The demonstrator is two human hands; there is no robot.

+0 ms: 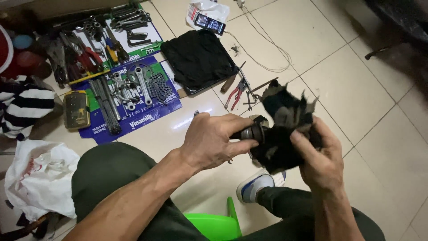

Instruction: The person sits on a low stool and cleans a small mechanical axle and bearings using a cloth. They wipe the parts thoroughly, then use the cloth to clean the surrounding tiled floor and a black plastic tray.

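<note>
A seated person's left hand (213, 142) is clamped around a small dark metal part (253, 132), held above the tiled floor (356, 98), while the right hand (317, 163) grips a ragged black rag (285, 129) bunched against it. The greasy part could slip and drop onto the tiles if either grip loosens. One black tray (198, 59), one phone (209, 23), one pair of red pliers (236, 93), one chain (158, 87) and two crank arms (141, 85) lie nearby; one shoe (255, 186) shows.
</note>
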